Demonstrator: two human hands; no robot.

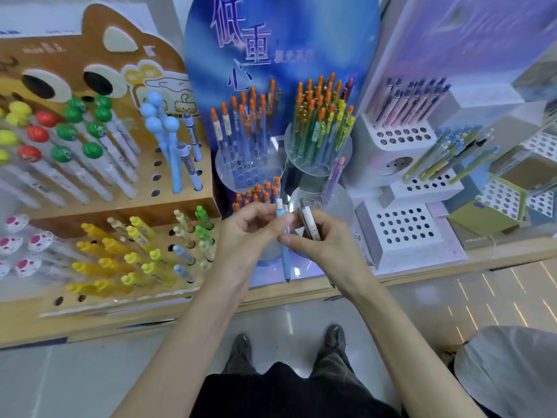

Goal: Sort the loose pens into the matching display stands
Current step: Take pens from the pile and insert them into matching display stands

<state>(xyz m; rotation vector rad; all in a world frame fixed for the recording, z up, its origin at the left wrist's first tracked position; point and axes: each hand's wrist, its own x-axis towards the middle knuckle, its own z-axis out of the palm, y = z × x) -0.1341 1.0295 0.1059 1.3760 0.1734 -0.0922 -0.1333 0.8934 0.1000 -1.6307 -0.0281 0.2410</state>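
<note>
Stationery shelf [271, 297] carries well-stocked display stands [404, 227]. Left hand [250, 233] and right hand [324, 241] meet, both pinching a light-blue pen [284, 254]; the right also grips a white pen [309, 221]. Neither is slotted yet.

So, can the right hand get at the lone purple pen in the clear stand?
Probably not yet: the right hand is close to the purple pen with nothing between, but it grips a white pen and pinches the blue pen.

The blue pen [284, 257] and white pen [309, 220] look smooth plastic, the round stand [317, 169] clear glossy acrylic, the bear stand [90, 34] matt cardboard.
</note>
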